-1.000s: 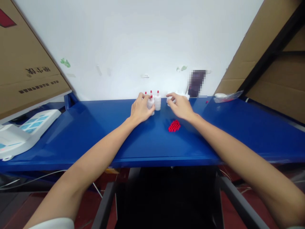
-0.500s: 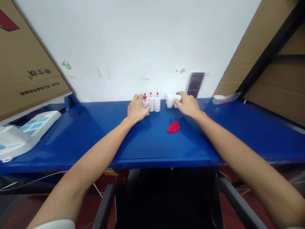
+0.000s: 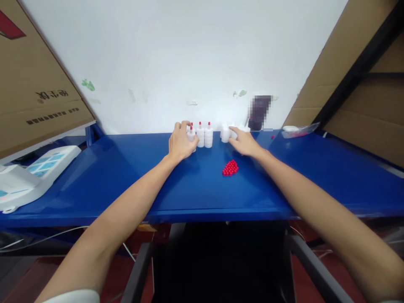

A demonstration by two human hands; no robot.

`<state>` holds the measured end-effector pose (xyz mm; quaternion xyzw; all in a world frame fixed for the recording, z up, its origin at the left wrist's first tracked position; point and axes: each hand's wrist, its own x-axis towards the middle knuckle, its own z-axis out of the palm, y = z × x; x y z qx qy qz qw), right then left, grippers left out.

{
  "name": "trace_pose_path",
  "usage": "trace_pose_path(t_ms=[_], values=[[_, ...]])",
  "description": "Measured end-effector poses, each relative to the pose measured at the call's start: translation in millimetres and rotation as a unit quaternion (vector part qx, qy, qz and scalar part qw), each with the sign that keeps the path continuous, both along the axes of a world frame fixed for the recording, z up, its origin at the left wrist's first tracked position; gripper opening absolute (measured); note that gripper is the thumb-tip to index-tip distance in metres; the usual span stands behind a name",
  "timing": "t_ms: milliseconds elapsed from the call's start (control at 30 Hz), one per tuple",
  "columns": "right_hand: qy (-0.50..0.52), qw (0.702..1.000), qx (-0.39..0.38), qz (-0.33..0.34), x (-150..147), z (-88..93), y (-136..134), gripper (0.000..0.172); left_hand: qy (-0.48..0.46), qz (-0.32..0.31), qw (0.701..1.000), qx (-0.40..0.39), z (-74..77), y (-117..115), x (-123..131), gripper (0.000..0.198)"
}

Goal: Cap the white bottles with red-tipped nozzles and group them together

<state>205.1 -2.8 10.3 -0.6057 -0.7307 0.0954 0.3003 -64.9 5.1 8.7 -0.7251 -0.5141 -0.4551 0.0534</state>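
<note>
Small white bottles with red caps stand in a group at the back of the blue table. My left hand curls around the leftmost capped bottle. Uncapped white bottles stand to the right of them. My right hand reaches to these, fingers closed on one. A small heap of red caps lies on the table in front of my right hand.
A white machine with blue buttons sits at the table's left end. Cardboard boxes lean at left and cardboard sheets at right. A clear bag lies at back right. A dark chair frame is below the table edge.
My left hand has shifted slightly left along the capped bottles. My right hand has drawn back a little toward me from the uncapped bottles.
</note>
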Motion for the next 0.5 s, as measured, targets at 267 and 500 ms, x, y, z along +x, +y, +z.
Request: trace_pose_path(t_ms=[267, 500], values=[[0.023, 0.999, 0.044, -0.004, -7.8, 7.5, -5.5, 0.051, 0.069, -0.208, 0.972, 0.086, 13.9, -33.9, 16.0, 0.022], [0.043, 0.999, 0.029, 0.005, -10.5, 5.8, -7.3, 0.063, 0.241, -0.352, 0.901, -0.084, 5.0, -61.6, 37.9, 0.022]])
